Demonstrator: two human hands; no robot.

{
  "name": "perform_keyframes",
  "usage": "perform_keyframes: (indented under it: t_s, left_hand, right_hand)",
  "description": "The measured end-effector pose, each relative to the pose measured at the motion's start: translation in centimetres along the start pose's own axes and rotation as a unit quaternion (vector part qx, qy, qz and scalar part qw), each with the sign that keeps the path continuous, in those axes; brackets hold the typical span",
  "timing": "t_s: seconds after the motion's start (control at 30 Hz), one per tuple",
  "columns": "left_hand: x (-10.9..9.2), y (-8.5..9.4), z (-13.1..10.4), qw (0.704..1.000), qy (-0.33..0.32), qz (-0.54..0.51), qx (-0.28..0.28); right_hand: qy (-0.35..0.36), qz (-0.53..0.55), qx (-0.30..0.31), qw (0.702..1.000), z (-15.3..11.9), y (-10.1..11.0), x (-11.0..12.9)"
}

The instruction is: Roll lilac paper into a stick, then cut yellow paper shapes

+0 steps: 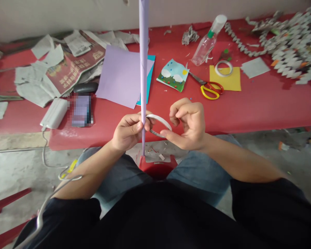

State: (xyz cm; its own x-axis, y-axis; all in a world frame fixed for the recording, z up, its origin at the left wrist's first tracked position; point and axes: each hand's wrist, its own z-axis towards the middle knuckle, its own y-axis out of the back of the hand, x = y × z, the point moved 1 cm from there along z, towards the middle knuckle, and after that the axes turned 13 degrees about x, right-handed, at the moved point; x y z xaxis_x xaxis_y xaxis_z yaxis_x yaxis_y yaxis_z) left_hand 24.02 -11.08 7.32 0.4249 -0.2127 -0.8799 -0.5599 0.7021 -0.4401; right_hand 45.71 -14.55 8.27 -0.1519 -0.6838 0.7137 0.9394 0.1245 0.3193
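Note:
My left hand (128,130) is closed on a thin rolled paper tube (143,69), light purple and nearly upright. Against the tube, a narrow roll of white tape (160,119) rests at the fingertips of that same hand. On the right side of the ring is my right hand (189,124); its fingers are half curled and apart from the thumb. The thumb tip is at the ring's edge, and whether it presses on the ring I cannot tell. Flat purple paper sheets (119,76) lie on the red table (114,121) behind the tube.
Right of the tube are a painted card (173,75), scissors (209,88), another tape roll (223,68) on yellow paper (234,83), a clear bottle (206,45) and folded-paper chains (295,45). At left lie newspapers (77,65), a phone (81,110) and a white cabled power bank (54,113).

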Motion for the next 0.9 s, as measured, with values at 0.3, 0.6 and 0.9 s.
perform_keyframes:
  t_s: [0.3, 0.6, 0.9]
  left_hand:
    - [-0.32, 0.2, -0.27, 0.997, -0.061, 0.044, 0.014]
    - [-0.24, -0.46, -0.14, 0.993, -0.087, 0.061, -0.043]
    - [-0.01, -0.59, -0.38, 0.99, -0.094, 0.082, -0.063]
  right_hand:
    - [0.026, 0.041, 0.005, 0.999, -0.34, -0.19, 0.75]
    - [0.035, -0.028, -0.039, 0.998, -0.34, -0.13, 0.69]
    - [0.024, -0.106, -0.05, 0.993, -0.08, 0.18, 0.62]
